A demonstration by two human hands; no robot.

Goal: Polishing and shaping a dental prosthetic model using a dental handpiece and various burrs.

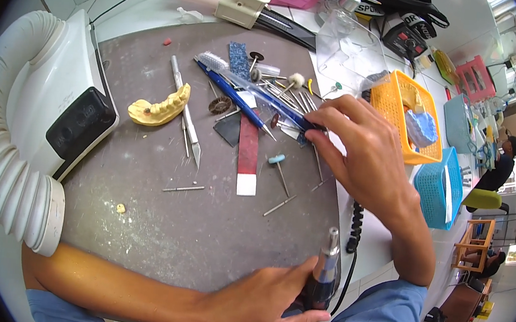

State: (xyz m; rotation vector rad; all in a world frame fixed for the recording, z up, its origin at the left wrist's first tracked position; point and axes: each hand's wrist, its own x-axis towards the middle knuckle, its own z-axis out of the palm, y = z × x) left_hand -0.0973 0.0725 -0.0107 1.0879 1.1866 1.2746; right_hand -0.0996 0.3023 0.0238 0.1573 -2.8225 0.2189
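Note:
My left hand (pixel 258 305), low in the frame, is wrapped round a rotary handpiece (pixel 324 271) whose metal nose points up. Over the heap of tools my right hand (pixel 365 156) is closed, its thumb and fingertips pinching the dark blue handle end of a toothbrush (pixel 259 92). Its clear bristled head lies to the left, across a blue pen-like tool (pixel 230 95). Several burs and mandrels (pixel 284 94) lie beside and under those fingers. A yellow dental cast (pixel 160 107) rests farther left, against a slim craft knife (pixel 187 116).
A red abrasive strip (pixel 248 150) and a light-blue polishing point (pixel 277 159) lie on the grey mat (pixel 139 217). At left stands a white machine (pixel 81 105) with a ribbed hose (pixel 9 166). Yellow (pixel 422 154) and blue (pixel 432 204) baskets stand right, beyond my right hand.

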